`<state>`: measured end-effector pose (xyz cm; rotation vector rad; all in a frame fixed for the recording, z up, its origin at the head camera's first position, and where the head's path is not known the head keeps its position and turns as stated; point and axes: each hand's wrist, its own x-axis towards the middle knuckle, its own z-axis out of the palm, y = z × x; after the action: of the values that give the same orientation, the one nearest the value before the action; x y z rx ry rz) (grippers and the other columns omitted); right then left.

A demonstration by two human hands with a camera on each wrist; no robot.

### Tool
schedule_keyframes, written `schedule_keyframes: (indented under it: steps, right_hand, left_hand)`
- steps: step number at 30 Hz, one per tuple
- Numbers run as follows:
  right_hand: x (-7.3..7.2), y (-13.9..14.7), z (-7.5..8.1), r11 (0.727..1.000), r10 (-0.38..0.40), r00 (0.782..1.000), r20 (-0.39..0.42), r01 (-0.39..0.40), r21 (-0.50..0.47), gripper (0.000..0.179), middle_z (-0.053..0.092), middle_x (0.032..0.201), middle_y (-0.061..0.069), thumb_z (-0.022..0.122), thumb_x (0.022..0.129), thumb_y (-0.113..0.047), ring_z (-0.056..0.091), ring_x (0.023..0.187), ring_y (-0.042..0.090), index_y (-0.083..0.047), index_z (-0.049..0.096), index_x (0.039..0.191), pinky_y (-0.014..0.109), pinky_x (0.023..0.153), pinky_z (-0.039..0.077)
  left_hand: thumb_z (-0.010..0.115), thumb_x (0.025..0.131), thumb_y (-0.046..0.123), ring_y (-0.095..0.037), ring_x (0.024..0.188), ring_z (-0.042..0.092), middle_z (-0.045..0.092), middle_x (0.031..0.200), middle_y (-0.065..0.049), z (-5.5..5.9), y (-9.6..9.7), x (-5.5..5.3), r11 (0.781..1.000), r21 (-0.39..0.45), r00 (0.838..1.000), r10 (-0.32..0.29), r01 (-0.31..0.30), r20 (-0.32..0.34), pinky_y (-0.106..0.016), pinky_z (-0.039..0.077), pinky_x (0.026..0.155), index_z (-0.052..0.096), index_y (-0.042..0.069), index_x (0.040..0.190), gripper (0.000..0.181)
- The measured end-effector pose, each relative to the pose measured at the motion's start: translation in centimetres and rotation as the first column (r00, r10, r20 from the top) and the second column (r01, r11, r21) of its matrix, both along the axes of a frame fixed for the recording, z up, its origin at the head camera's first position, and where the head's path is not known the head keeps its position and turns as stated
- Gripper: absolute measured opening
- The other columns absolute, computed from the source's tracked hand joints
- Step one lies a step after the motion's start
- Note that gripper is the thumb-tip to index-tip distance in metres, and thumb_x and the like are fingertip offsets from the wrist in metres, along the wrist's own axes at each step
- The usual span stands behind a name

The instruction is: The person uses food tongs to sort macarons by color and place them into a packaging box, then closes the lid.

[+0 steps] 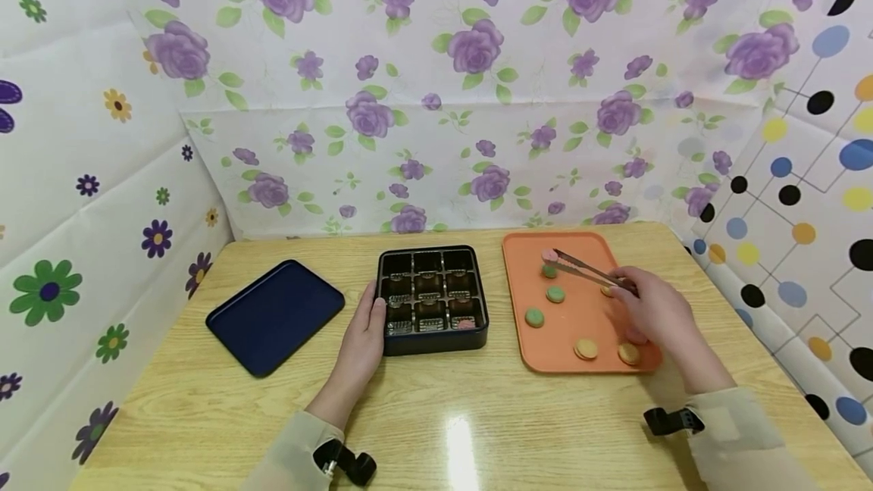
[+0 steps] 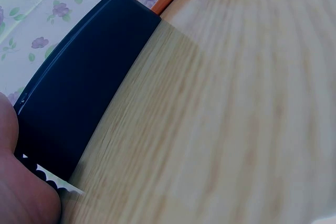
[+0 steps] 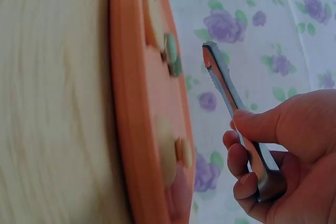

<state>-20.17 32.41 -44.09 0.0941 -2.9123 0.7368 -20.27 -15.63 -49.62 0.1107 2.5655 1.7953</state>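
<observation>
My right hand grips metal tongs above the orange tray. At their tips is a pink macaron, overlapping a green macaron in the head view. The right wrist view shows thumb and fingers wrapped around the tongs. With its fingers stretched along the left wall, my left hand rests against a dark box; its thumb lies by the rim. A black divided insert with several compartments fills the box. One pink macaron sits in the front right compartment.
The orange tray on the right bears several green, yellow and pink macarons, some partly behind the right hand. A dark blue lid-like tray lies at the left of the wooden table. Patterned sheets hang behind and on both sides.
</observation>
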Motion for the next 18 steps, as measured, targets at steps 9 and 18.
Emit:
schedule_keyframes:
  steps: [9, 18]
  right_hand:
    - [0.1, -3.3, 0.9, 0.996, 0.074, 0.996, -0.052, -0.076, -0.044, 0.030, 0.076, 0.118, 0.018, 0.067, 0.114, -0.019, 0.072, 0.096, 0.033, -0.005, 0.070, 0.140, 0.049, 0.073, 0.055]
    - [0.1, -7.0, 1.7, 0.984, 0.152, 0.986, -0.075, -0.157, -0.078, 0.028, 0.075, 0.122, 0.016, 0.069, 0.113, -0.016, 0.074, 0.102, 0.033, -0.006, 0.072, 0.138, 0.053, 0.079, 0.059]
  left_hand:
    - [0.032, 0.123, 0.046, -0.035, 0.169, 0.008, 0.010, 0.185, -0.009, 0.0, 0.0, 0.1, 1.000, 0.005, 1.000, -0.001, 0.001, 0.000, -0.063, 0.013, 0.133, 0.013, 0.020, 0.180, 0.065]
    - [0.032, 0.123, 0.047, -0.035, 0.169, 0.009, 0.011, 0.185, -0.008, 0.1, 0.1, 0.1, 1.000, 0.002, 1.000, -0.002, 0.002, -0.003, -0.063, 0.014, 0.133, 0.013, 0.019, 0.180, 0.066]
